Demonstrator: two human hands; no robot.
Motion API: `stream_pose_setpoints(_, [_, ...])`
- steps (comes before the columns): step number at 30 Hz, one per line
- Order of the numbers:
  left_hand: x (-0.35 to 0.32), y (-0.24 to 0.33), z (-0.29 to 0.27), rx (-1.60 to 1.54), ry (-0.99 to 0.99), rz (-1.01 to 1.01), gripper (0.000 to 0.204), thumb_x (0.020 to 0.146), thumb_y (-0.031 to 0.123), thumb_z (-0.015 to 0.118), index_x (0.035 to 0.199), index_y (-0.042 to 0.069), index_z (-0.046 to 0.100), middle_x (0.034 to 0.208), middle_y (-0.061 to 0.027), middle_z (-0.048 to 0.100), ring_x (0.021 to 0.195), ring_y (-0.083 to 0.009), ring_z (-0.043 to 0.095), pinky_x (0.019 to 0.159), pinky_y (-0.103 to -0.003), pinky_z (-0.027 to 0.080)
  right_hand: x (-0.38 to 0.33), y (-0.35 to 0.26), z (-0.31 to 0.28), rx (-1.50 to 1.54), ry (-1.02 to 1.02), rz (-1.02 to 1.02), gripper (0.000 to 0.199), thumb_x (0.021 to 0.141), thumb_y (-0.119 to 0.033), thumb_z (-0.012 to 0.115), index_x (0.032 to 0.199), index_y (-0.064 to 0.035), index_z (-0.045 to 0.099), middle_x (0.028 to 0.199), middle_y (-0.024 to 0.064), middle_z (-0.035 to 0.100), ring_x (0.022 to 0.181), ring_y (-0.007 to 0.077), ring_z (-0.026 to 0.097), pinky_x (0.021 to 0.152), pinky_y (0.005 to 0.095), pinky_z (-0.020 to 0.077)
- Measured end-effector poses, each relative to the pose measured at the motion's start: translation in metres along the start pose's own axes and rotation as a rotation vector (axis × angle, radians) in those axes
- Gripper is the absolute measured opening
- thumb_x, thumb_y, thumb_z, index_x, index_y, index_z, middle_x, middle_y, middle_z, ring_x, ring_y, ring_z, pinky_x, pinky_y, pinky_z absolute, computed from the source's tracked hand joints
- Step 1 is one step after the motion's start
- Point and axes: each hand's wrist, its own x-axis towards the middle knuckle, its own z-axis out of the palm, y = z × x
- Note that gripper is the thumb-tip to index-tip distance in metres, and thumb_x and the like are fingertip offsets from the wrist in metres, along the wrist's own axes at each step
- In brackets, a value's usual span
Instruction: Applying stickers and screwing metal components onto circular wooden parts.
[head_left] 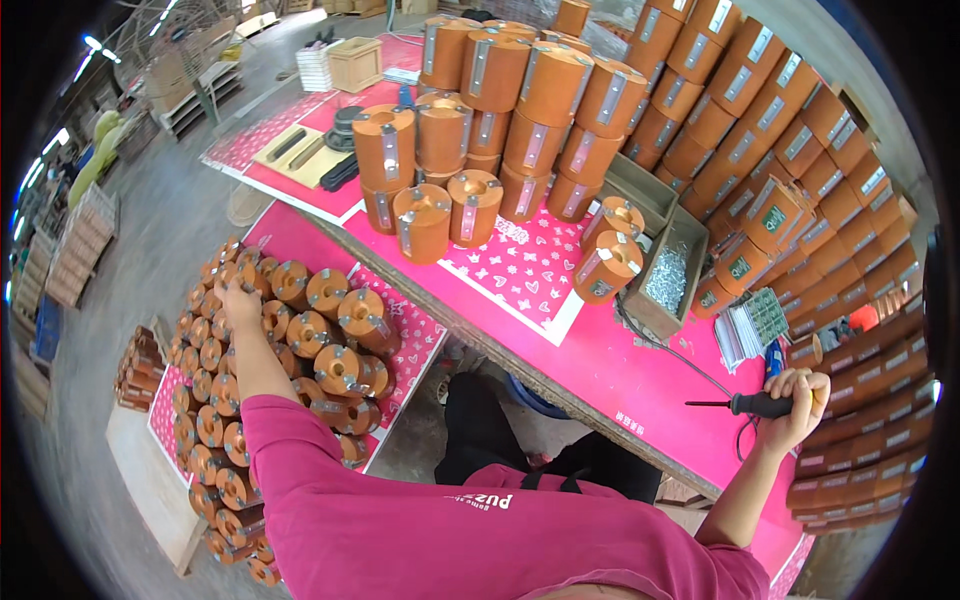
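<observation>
The right hand [797, 410] is clenching a black-handled screwdriver [755, 404], which is pointing left above the pink bench [640, 385]! Over at the left, the left hand [238, 300] is touching the piled orange cylinders [308, 335], no telling whether it is pinching one

Cylinders [366, 335] on the lower tbl are showing warm org-brn, w/ slvr metal bits dotting them. Bench cylinders [430, 232] are matching, w/ slvr strips [479, 66] running down their sides; a few at R are wearing dk grn labels [773, 220]. Screwdriver [762, 404] is looking blk on shaft & grip, w/ yel at the butt. Bench cover [600, 375] is glowing hot pink, w/ wht hearts, flowers etc. & a plain wht border; lower cover [405, 342] is repeating pink w/ wht motifs. Shirt [420, 540] is showing deep magenta w/ wht lettering; trousers [480, 425] are looking blk. Box [648, 310] is looking dull grey-brn, its hardware [666, 280] gleaming slvr.
</observation>
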Motion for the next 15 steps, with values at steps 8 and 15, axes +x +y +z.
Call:
stream_pose_setpoints(8, [0.028, -0.036, -0.001, 0.069, -0.336, -0.123, 0.058, 0.07, 0.032, 0.067, 0.113, -0.003, 0.051, 0.107, -0.0193, 0.056, 0.097, -0.0307, 0.055, 0.084, -0.039, 0.042, 0.007, 0.008, 0.013, 0.016, -0.003, 0.049, 0.009, 0.082, 0.0, 0.046, 0.078, -0.0059, 0.04, 0.063, 0.0058, 0.042, 0.054, 0.0152, 0.043, 0.052, 0.0284, 0.0414])
stream_pose_setpoints(15, [0.007, 0.059, -0.027, 0.001, -0.056, 0.318, 0.052, 0.072, 0.031, 0.064, 0.111, -0.001, 0.052, 0.114, -0.0189, 0.051, 0.108, -0.0309, 0.047, 0.092, -0.038, 0.037, 0.003, 0.013, 0.007, 0.05, 0.032, 0.105, 0.009, 0.082, -0.002, 0.046, 0.077, -0.0059, 0.039, 0.063, 0.0062, 0.043, 0.054, 0.0152, 0.044, 0.051, 0.0294, 0.0424])
